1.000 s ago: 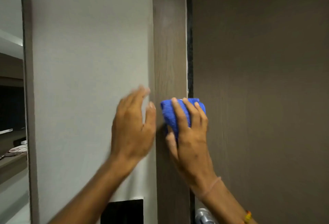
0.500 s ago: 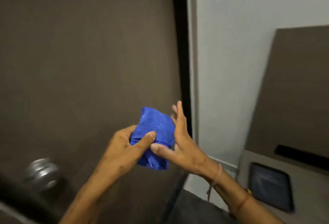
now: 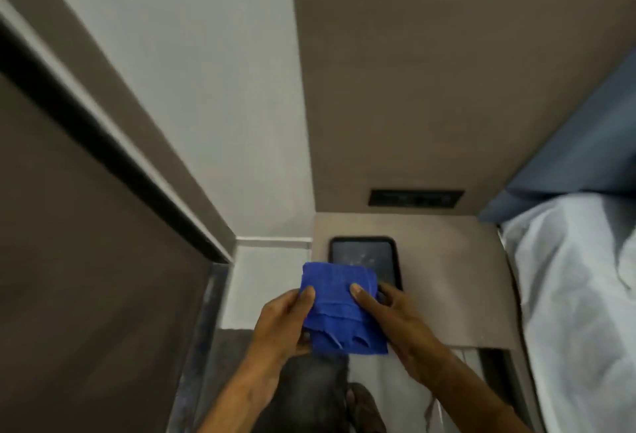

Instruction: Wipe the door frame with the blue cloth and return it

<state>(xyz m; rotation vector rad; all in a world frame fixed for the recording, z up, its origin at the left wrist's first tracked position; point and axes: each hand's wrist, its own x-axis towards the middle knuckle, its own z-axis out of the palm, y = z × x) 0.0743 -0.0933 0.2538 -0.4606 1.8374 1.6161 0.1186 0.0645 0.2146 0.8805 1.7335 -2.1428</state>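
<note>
Door [image 3: 86,260]: dark brown, at far left.
Bedside unit [image 3: 447,277]: brown top, dark phone [image 3: 364,257] lying flat.
Blue cloth [image 3: 339,305]: folded, held above the unit's left edge.
Left hand [image 3: 282,322]: thumb on top, fingers curled beneath cloth.
Right hand [image 3: 399,322]: thumb pinches cloth's right side.

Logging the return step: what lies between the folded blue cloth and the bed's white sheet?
In the head view, the taupe bedside surface lies between the folded blue cloth and white sheet, bearing a dark phone-like slab.

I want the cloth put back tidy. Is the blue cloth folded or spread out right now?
Folded. The blue cloth is a compact square with stacked layer edges showing at its lower part, pinched between the left hand and right hand.
</note>
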